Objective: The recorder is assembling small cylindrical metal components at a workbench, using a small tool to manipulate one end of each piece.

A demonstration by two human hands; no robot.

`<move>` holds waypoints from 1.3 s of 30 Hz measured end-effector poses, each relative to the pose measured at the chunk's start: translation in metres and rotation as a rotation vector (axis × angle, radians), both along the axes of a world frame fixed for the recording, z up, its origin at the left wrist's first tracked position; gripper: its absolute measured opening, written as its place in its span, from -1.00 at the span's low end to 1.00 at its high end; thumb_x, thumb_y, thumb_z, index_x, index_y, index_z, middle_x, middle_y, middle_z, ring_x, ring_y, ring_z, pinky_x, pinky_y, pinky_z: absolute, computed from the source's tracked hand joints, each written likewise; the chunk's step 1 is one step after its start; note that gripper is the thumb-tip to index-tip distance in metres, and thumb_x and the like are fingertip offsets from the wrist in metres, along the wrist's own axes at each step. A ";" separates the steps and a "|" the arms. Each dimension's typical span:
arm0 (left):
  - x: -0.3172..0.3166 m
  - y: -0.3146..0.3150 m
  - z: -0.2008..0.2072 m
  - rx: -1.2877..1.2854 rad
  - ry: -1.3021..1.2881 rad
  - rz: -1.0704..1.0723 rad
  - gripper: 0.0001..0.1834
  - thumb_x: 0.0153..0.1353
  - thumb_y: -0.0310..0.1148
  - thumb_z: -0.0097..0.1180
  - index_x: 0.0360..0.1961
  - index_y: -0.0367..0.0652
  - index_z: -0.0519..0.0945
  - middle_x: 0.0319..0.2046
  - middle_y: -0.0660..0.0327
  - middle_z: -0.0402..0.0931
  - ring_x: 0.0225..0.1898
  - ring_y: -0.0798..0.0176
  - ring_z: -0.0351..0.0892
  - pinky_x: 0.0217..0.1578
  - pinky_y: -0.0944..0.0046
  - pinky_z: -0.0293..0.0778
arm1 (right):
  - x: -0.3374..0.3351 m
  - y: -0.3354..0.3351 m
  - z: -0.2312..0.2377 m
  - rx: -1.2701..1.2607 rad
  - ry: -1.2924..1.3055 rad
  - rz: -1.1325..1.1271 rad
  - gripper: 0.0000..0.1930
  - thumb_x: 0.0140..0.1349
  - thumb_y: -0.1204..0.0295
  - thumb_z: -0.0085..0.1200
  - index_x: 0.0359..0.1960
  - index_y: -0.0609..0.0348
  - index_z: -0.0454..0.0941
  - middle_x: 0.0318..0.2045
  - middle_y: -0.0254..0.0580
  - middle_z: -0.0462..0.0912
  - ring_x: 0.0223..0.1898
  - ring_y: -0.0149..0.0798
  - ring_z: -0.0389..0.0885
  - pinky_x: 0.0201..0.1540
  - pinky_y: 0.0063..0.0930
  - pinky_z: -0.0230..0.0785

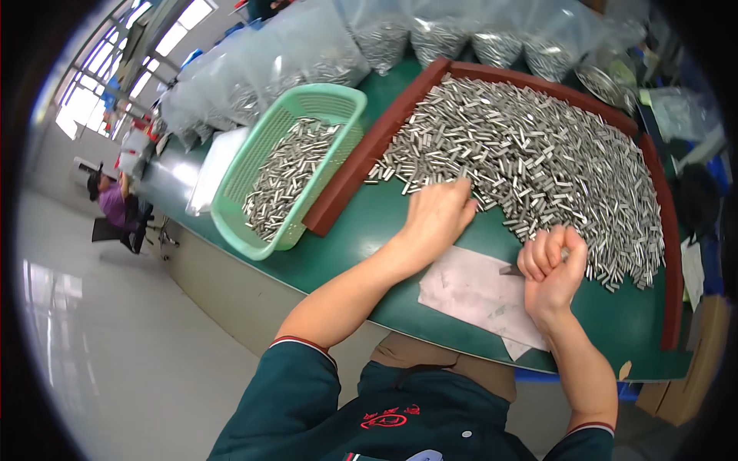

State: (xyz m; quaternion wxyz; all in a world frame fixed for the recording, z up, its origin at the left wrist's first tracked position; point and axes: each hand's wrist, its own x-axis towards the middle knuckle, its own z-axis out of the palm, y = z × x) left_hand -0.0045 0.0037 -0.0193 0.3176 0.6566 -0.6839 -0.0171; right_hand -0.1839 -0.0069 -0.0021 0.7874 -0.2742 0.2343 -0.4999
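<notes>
On our green table [338, 257], a red-brown frame [363, 169] borders metal pins [530, 146], beside a mint basket [231, 221] holding more. Our left hand [440, 211] curls at their edge, whether gripping we cannot tell; our right hand [555, 269] is clenched, a dark tip [508, 270] protruding.

Light is bright and fairly even, the windows [73, 115] at upper left washed out to white. Glare whitens the left end of the table [338, 253] and streaks the glossy floor [115, 330]. Fisheye distortion bends straight edges toward a black rim.
</notes>
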 end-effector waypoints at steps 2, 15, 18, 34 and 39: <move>-0.002 0.001 -0.002 0.036 0.020 -0.030 -0.86 -0.04 -0.44 0.06 -0.58 -0.27 0.39 -0.63 0.00 0.41 -0.52 -0.10 0.42 -0.52 0.02 0.32 | 0.002 0.001 0.001 0.016 0.008 -0.044 -0.60 0.20 0.21 -0.37 -0.80 0.00 0.02 -0.87 -0.46 -0.02 -0.84 -0.51 -0.15 -0.77 -0.59 -0.24; 0.020 0.012 -0.002 0.026 -0.005 -0.313 -0.79 -0.11 -0.44 0.14 -0.49 -0.26 0.36 -0.47 0.08 0.33 -0.33 0.02 0.38 -0.28 0.12 0.32 | 0.007 0.013 0.004 -0.218 0.085 -0.029 -0.59 0.23 0.25 -0.45 -0.80 0.01 0.00 -0.87 -0.44 -0.01 -0.82 -0.50 -0.15 -0.75 -0.60 -0.23; 0.021 0.014 -0.002 -0.011 -0.023 -0.338 -0.80 -0.11 -0.45 0.13 -0.49 -0.26 0.36 -0.47 0.08 0.32 -0.33 0.03 0.37 -0.29 0.12 0.32 | 0.006 0.015 0.003 -0.266 0.111 -0.016 -0.59 0.25 0.25 -0.47 -0.80 0.01 0.00 -0.86 -0.44 0.00 -0.81 -0.50 -0.15 -0.74 -0.60 -0.23; 0.025 0.020 0.010 0.094 -0.135 -0.190 -0.96 -0.20 -0.58 -0.03 -0.62 -0.32 0.39 -0.54 -0.05 0.39 -0.42 -0.10 0.41 -0.38 0.02 0.34 | 0.007 0.014 0.005 -0.282 0.119 0.008 -0.59 0.23 0.25 -0.44 -0.80 0.02 0.02 -0.87 -0.44 -0.01 -0.83 -0.49 -0.14 -0.77 -0.59 -0.22; 0.024 0.026 0.009 -0.002 -0.133 -0.179 -0.94 -0.18 -0.58 0.02 -0.61 -0.31 0.40 -0.52 -0.02 0.39 -0.42 -0.09 0.41 -0.39 0.02 0.34 | 0.010 0.010 0.001 -0.311 0.154 0.029 -0.58 0.23 0.22 -0.40 -0.79 0.03 0.03 -0.87 -0.44 0.00 -0.84 -0.50 -0.15 -0.78 -0.60 -0.22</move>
